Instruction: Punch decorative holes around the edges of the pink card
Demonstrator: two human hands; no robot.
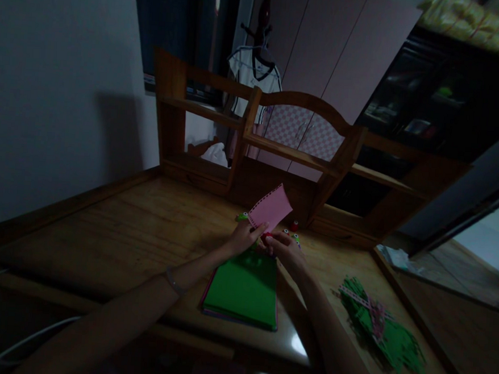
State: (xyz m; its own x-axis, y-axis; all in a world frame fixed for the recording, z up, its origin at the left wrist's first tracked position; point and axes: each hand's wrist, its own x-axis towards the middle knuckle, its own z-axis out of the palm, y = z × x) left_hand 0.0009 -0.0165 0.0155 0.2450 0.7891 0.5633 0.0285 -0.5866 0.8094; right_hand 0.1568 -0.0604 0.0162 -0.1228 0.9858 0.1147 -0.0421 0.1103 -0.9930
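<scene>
A sheet of pink paper [271, 207] with rows of small holes along its left and lower edges is pinched in my left hand [246, 237], tilted up above the desk. My right hand [285, 249] is closed around a small red paper punch [266, 236] at the sheet's lower corner; its details are dark and partly hidden by my fingers. Below both hands lies a stack of coloured paper with a green sheet [242, 292] on top. Just behind the hands stand a small green thing with an eye-like spot [242, 216] and a small red one [294, 226].
Green paper strips [392, 339] with pink punched strips [375, 315] lie heaped on the desk's right side. A wooden shelf unit [294, 151] rises along the back of the wooden desk [114, 229]. A white cable [29, 337] hangs at the lower left.
</scene>
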